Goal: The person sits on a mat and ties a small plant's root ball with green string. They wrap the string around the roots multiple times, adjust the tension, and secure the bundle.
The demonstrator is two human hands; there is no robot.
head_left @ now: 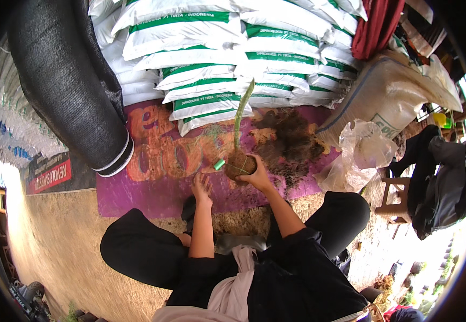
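Note:
My right hand [252, 175] grips the side of a round brown fibrous root ball [239, 164], its fingers curled around the right edge. Thin pale green thread crosses the ball's surface. From its top a long green plant stem [239, 115] rises, leaning slightly right. Left of the ball is a small green thread spool [219, 164]; whether it hangs or rests on the mat, I cannot tell. My left hand [202, 188] is just below the spool, fingers apart and nothing in them.
Beneath lies a purple printed mat [120, 193], with dark loose fibre [289, 137] at its right. White-and-green sacks [206, 70] are stacked behind. A black mesh roll [72, 80] stands left. At right are a bulky woven sack [388, 102], clear plastic bag [362, 155] and brown stool [395, 201].

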